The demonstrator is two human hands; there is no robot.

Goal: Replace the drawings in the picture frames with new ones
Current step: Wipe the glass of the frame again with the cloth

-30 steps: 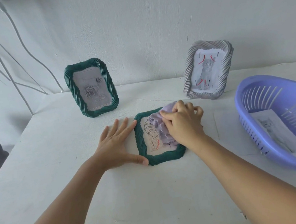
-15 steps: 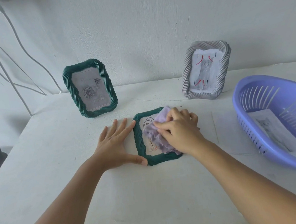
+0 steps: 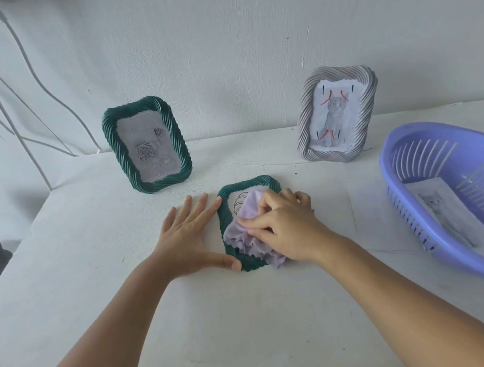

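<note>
- The right hand clutches a bunched lilac cloth and presses it onto the glass of the flat-lying green frame; wipe lightly, judging the glass could shift.
- The left hand, fingers straight, braces the frame's 9 o'clock edge.
- Spare drawings wait in the purple basket at 3 o'clock.

The right hand and its lilac cloth covered most of the drawing in the flat green frame. The picture's right edge cut off the purple basket, whose wall hid part of the cat drawing.
</note>
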